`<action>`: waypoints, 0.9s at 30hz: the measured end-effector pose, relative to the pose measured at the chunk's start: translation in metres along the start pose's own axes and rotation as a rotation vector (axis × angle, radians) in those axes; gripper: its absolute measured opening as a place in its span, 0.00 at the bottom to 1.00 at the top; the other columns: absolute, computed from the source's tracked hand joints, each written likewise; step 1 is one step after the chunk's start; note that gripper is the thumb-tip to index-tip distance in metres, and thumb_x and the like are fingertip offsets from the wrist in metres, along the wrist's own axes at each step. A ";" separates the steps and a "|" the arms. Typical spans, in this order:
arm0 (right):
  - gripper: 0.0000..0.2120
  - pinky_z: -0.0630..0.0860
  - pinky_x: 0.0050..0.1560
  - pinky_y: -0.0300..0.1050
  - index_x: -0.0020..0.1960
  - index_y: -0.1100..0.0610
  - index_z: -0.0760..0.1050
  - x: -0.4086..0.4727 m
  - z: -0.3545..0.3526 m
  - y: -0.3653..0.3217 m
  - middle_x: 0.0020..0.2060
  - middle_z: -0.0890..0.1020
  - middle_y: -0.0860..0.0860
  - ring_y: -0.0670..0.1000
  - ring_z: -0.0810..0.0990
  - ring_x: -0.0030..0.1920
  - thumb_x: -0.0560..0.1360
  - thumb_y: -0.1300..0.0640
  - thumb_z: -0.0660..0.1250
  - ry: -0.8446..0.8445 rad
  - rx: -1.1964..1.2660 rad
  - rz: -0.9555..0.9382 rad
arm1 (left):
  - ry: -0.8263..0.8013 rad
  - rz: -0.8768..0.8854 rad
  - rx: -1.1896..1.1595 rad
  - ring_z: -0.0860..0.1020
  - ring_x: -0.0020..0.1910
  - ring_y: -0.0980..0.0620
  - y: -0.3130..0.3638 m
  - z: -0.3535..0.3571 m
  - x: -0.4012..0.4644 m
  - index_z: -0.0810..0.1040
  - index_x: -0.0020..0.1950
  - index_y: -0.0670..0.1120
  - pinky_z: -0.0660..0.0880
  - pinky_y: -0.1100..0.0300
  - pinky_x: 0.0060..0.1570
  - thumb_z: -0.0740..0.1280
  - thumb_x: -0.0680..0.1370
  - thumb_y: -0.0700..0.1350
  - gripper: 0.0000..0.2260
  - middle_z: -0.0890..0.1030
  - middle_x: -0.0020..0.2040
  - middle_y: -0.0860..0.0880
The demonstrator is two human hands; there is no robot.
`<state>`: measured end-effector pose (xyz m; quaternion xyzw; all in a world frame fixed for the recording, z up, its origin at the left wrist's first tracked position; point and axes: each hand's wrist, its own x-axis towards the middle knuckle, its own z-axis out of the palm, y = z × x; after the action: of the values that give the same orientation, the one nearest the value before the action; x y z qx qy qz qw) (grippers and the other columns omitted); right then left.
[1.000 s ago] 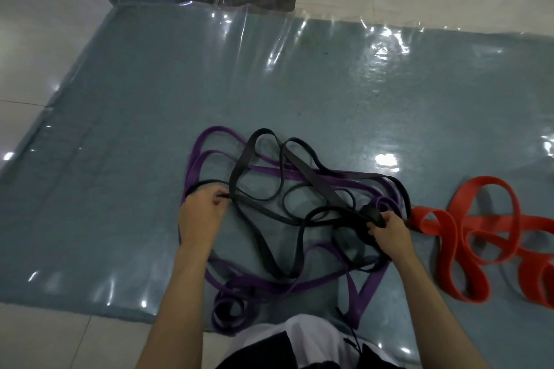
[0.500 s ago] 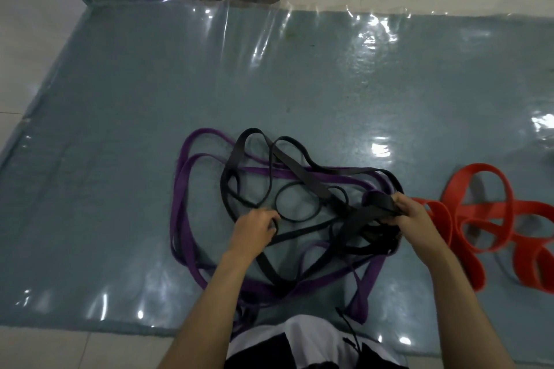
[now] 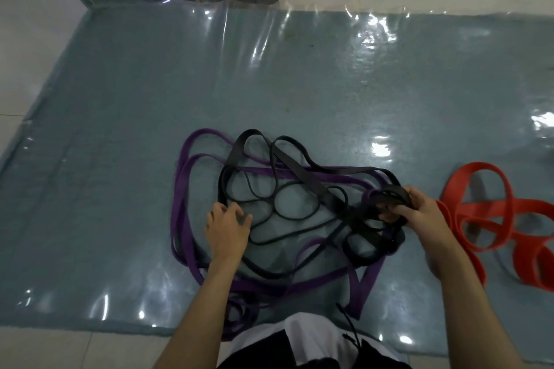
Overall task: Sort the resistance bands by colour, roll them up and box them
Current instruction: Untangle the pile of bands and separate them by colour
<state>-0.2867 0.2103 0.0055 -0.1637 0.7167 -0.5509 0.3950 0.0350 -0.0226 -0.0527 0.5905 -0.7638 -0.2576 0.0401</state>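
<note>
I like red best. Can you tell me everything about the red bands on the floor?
The red bands are wide, flat loops that look rubbery and smooth. They lie unrolled in floppy, overlapping curls on the shiny blue-grey mat, away from the purple and black tangle. Their right side runs out of the picture. The right hand is close to their left end; whether it touches them cannot be told.

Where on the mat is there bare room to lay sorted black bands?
Bare mat lies left of the purple bands and all along the far side. The strip between the black bands and red bands is narrow; the tangle between both hands is crowded.
</note>
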 end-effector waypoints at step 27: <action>0.13 0.77 0.29 0.39 0.57 0.48 0.82 -0.049 0.034 -0.143 0.56 0.87 0.57 0.50 0.84 0.35 0.74 0.51 0.76 -0.079 0.141 -0.305 | 0.083 0.382 -0.332 0.75 0.38 0.57 -0.013 -0.116 0.005 0.75 0.38 0.46 0.68 0.67 0.39 0.64 0.80 0.65 0.24 0.75 0.39 0.51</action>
<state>-0.2586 0.1724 0.1530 -0.2637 0.6271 -0.6466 0.3451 0.0874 -0.0698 0.0400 0.4309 -0.8063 -0.3428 0.2160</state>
